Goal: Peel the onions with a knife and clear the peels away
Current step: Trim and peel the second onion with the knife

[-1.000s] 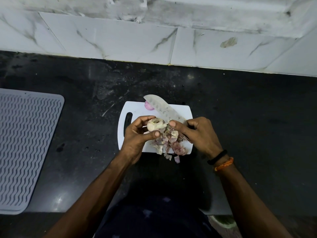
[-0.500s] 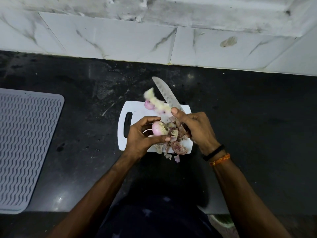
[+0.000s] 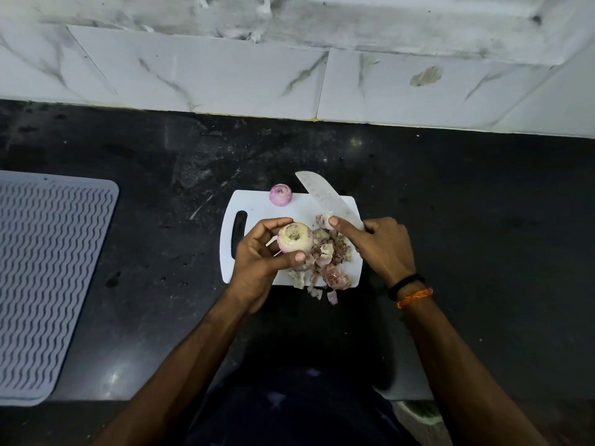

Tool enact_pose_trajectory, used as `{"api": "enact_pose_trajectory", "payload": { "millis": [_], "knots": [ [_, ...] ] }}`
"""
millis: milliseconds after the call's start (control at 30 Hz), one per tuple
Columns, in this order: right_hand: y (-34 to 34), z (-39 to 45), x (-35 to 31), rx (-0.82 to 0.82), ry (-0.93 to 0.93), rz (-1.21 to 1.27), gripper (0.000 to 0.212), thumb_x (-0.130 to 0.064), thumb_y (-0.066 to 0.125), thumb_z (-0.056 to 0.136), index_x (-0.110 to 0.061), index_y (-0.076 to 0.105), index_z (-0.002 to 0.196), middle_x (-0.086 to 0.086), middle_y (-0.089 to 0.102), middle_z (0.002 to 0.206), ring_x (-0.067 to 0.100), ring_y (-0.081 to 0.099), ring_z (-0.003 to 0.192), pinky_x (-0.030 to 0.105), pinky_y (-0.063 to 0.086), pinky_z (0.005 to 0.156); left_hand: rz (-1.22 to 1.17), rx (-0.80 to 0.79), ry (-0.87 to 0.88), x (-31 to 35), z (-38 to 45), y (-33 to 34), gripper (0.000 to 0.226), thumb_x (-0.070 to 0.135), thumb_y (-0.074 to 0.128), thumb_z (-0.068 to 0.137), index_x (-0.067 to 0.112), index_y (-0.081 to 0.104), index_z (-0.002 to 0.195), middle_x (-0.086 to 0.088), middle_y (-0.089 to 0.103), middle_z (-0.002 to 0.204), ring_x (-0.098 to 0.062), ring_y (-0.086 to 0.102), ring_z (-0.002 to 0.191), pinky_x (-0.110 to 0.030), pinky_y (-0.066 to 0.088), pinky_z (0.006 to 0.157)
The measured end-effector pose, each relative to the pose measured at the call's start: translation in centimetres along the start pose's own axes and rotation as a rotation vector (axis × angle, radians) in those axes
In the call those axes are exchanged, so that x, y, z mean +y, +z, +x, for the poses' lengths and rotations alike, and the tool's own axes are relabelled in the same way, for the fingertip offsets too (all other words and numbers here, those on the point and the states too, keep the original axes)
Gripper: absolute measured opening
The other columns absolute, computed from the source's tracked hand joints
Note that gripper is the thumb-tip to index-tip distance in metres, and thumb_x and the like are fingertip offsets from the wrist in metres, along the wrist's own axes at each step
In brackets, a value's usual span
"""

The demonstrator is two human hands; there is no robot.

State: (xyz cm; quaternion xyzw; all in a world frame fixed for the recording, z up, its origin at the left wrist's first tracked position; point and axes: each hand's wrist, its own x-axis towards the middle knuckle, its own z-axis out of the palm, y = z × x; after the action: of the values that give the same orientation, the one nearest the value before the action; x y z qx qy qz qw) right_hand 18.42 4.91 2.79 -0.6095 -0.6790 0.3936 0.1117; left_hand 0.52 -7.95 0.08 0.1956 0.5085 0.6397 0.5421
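Note:
My left hand [image 3: 257,259] holds a pale, partly peeled onion [image 3: 294,237] between thumb and fingers above the white cutting board [image 3: 257,207]. My right hand [image 3: 380,246] grips the knife [image 3: 325,197], its blade pointing up and left over the board's far edge. The right thumb pins a small piece of peel [image 3: 324,220] against the blade. A heap of peels [image 3: 328,259] lies on the board's near right part, some spilling over its front edge. A second, pink peeled onion [image 3: 280,195] sits at the board's far edge.
The board lies on a dark stone counter [image 3: 467,220] below a white tiled wall [image 3: 225,78]. A grey ribbed mat [image 3: 45,278] covers the counter at the left. The counter's front edge runs near my body.
The knife came back down from its raised swing, a strip of skin having come off the onion. My left hand turned the onion so its cut end faces up.

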Motion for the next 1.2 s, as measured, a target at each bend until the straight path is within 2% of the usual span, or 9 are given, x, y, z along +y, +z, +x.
{"api": "enact_pose_trajectory", "payload": {
  "millis": [200, 333, 433, 567, 667, 900, 1033, 1133, 1200],
  "knots": [
    [0.7, 0.3, 0.4, -0.044, 0.018, -0.048, 0.053, -0.069, 0.075, 0.07, -0.021, 0.057, 0.056, -0.006, 0.062, 0.057, 0.01, 0.06, 0.055, 0.029, 0.042, 0.049, -0.231, -0.024, -0.063, -0.1, -0.1, -0.2, 0.088, 0.026, 0.098, 0.058, -0.004, 0.054, 0.128, -0.025, 0.061, 0.128, -0.052, 0.055, 0.123, -0.052, 0.053, 0.1],
    [0.8, 0.4, 0.5, -0.076, 0.021, -0.017, 0.038, -0.056, 0.082, 0.071, -0.019, 0.071, 0.078, -0.004, 0.073, 0.075, 0.012, 0.07, 0.071, 0.035, 0.059, 0.062, -0.268, -0.056, -0.097, 0.2, 0.0, 0.0, 0.085, 0.03, 0.098, 0.059, 0.001, 0.057, 0.127, -0.017, 0.066, 0.128, -0.028, 0.063, 0.118, -0.038, 0.056, 0.096],
    [0.7, 0.2, 0.2, -0.134, 0.043, 0.066, 0.026, -0.036, 0.086, 0.074, -0.019, 0.073, 0.09, -0.005, 0.074, 0.085, 0.01, 0.071, 0.079, 0.032, 0.06, 0.068, -0.334, -0.08, -0.121, 0.2, 0.1, -0.1, 0.086, 0.021, 0.098, 0.057, 0.002, 0.057, 0.13, -0.021, 0.061, 0.135, -0.028, 0.06, 0.124, -0.033, 0.055, 0.096],
    [0.8, -0.1, 0.1, -0.193, 0.107, 0.212, 0.024, -0.016, 0.085, 0.072, -0.022, 0.074, 0.092, -0.005, 0.075, 0.085, 0.01, 0.07, 0.076, 0.029, 0.055, 0.062, -0.124, -0.055, -0.064, 0.2, 0.3, -0.2, 0.087, 0.009, 0.098, 0.049, 0.006, 0.06, 0.126, -0.021, 0.066, 0.128, -0.028, 0.063, 0.119, -0.034, 0.058, 0.086],
    [0.8, -0.7, -0.2, -0.25, 0.144, 0.352, 0.021, -0.004, 0.077, 0.073, -0.018, 0.074, 0.088, -0.003, 0.071, 0.072, 0.011, 0.056, 0.057, 0.025, 0.041, 0.05, 0.166, 0.01, 0.082, 0.1, 0.7, -0.2, 0.078, -0.005, 0.093, 0.051, 0.009, 0.061, 0.12, -0.012, 0.072, 0.118, -0.026, 0.067, 0.114, -0.04, 0.055, 0.094],
    [1.4, -2.1, -0.9, -0.298, 0.118, 0.479, 0.016, -0.011, 0.076, 0.081, -0.013, 0.076, 0.097, 0.014, 0.076, 0.085, 0.012, 0.059, 0.055, 0.023, 0.041, 0.047, 0.467, 0.051, 0.279, 0.7, 0.8, 0.1, 0.064, 0.0, 0.094, 0.058, 0.005, 0.063, 0.114, 0.006, 0.07, 0.111, -0.023, 0.067, 0.11, -0.036, 0.056, 0.093],
    [2.1, -2.9, -0.7, -0.266, 0.114, 0.511, 0.016, -0.013, 0.071, 0.086, -0.018, 0.075, 0.101, 0.005, 0.077, 0.086, 0.025, 0.073, 0.076, 0.033, 0.056, 0.065, 0.38, 0.053, 0.214, 0.8, 0.6, 0.1, 0.063, -0.007, 0.091, 0.059, 0.006, 0.061, 0.113, 0.0, 0.07, 0.114, -0.026, 0.067, 0.112, -0.035, 0.059, 0.084],
    [2.3, -3.8, 0.1, -0.138, 0.054, 0.215, 0.008, -0.021, 0.063, 0.092, -0.021, 0.07, 0.097, -0.006, 0.073, 0.079, 0.004, 0.067, 0.065, 0.021, 0.049, 0.058, 0.331, 0.084, 0.195, 0.7, 0.4, -0.1, 0.066, -0.009, 0.09, 0.058, 0.001, 0.06, 0.115, 0.003, 0.071, 0.112, -0.025, 0.069, 0.109, -0.031, 0.058, 0.08],
    [2.5, -4.7, 1.2, -0.077, -0.019, 0.035, 0.007, -0.024, 0.057, 0.095, -0.02, 0.064, 0.095, -0.006, 0.069, 0.081, 0.008, 0.065, 0.067, 0.024, 0.05, 0.058, 0.347, 0.114, 0.2, 0.4, 0.3, -0.5, 0.067, -0.007, 0.091, 0.057, 0.0, 0.06, 0.116, 0.006, 0.071, 0.11, -0.025, 0.069, 0.109, -0.033, 0.06, 0.08]
  ]
}}
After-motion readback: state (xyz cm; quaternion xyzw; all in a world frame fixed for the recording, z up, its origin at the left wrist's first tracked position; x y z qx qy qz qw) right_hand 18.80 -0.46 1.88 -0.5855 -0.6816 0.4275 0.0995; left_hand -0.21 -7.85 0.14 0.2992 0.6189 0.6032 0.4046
